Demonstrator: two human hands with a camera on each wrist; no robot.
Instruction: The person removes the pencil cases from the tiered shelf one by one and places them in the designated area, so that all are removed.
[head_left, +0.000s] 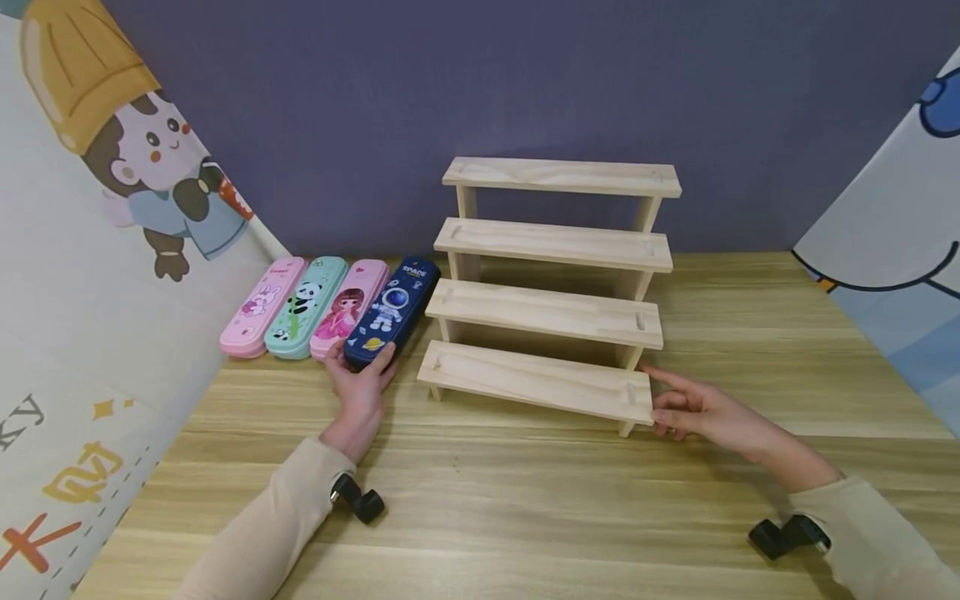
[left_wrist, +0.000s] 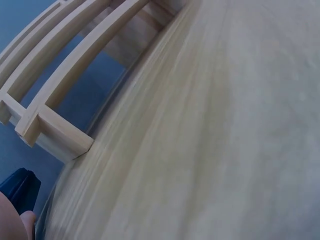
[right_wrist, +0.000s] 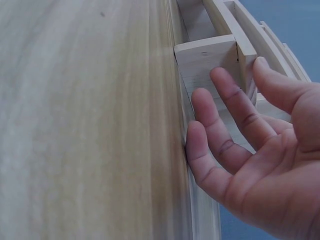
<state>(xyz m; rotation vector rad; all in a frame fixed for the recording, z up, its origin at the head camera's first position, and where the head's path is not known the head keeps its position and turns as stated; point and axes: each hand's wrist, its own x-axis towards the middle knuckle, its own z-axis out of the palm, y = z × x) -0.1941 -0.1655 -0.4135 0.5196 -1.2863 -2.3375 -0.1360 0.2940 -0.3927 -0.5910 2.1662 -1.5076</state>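
Observation:
In the head view, a navy pencil case (head_left: pixel 392 312) with an astronaut and "SPACE" on its lid lies at the right end of a row. My left hand (head_left: pixel 362 392) grips its near end, thumb on the right side and fingers on the left. A stepped wooden rack (head_left: pixel 536 382) of light boards stands to its right. At the rack's right end, my right hand (head_left: pixel 697 410) touches the lowest board with the thumb. The right wrist view shows that hand (right_wrist: pixel 260 150) with loosely bent fingers beside the rack's side panel (right_wrist: pixel 207 57).
Left of the navy case lie a pink case with a doll (head_left: pixel 348 312), a mint panda case (head_left: pixel 306 308) and a pink rabbit case (head_left: pixel 262 308). A dark blue wall (head_left: pixel 525 83) rises behind the wood-grain table (head_left: pixel 487 508). Printed cartoon sheets flank both sides.

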